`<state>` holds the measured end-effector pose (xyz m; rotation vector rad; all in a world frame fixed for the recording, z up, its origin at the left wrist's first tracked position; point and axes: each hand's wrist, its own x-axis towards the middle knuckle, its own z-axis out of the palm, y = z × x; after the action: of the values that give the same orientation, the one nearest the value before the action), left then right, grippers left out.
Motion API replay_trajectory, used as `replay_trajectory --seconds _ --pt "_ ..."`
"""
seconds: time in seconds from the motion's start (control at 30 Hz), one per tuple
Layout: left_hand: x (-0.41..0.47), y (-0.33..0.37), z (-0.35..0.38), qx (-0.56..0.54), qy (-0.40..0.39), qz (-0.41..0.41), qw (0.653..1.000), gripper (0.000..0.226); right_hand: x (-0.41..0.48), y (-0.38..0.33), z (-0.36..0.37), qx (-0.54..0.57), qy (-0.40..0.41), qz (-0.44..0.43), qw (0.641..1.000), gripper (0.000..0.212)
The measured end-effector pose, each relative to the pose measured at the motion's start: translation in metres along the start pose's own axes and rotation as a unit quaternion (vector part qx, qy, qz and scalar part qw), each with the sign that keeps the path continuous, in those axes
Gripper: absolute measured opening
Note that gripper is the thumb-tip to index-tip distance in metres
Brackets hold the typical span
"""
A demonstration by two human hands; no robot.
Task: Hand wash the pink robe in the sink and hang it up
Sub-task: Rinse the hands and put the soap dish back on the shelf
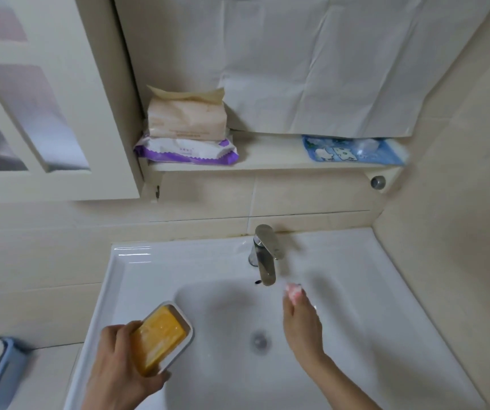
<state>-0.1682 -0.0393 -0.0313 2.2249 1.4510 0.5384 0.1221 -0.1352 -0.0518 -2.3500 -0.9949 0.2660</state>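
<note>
Pink robe: not visible anywhere in the head view. The basin of the sink (137, 261) is seen with no fabric in it, and no water stream is seen. Only a pale cloth is seen in a blue basket (4, 371) at the near left edge; no pink is visible in it.

Left hand (119, 365): fingers and thumb are curled round the near end of a white soap dish (185, 324), which is held over the sink's left rim. 1 yellow soap bar (161, 338) lies in it, long axis running near-left to far-right.

Right hand (300, 324): stretched out over the basin, fingers pointed far. A blurred pink-white patch is seen at the tips; nail or small held item cannot be told, so grip state cannot be told.

Key relation: the faucet (266, 258) sits just far and slightly left of the right fingertips, apart from them. Its spout axis runs far-to-near over the drain (259, 340). The right hand is clearly the nearer one; the left is occupied.

Judgement: setup stage, washing not begun. The next move is probably the faucet lever, taken by the right hand.

On the far shelf (267, 161), 2 stacked tissue packs (186, 128) are seen at the left.
</note>
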Motion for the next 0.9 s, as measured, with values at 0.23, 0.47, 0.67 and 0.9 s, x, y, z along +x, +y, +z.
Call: replay_trajectory --seconds 0.23,0.47,0.67,0.9 --pt "-0.002 0.008 -0.003 0.002 -0.003 -0.013 1.0 0.106 0.106 -0.028 0.02 -0.136 0.031 -0.083 0.987 0.059" --pt "-0.009 0.007 -0.014 -0.005 0.016 -0.026 1.0 0.103 0.165 -0.053 0.046 -0.228 -0.059 -0.06 0.97 0.075" --pt "-0.018 0.0 -0.018 -0.024 0.032 -0.053 0.998 0.105 0.166 -0.052 0.051 -0.219 -0.051 -0.088 0.971 0.057" --pt "-0.02 -0.003 -0.014 -0.035 0.031 -0.06 0.997 0.104 0.128 -0.028 0.043 -0.23 -0.063 -0.059 0.969 0.06"
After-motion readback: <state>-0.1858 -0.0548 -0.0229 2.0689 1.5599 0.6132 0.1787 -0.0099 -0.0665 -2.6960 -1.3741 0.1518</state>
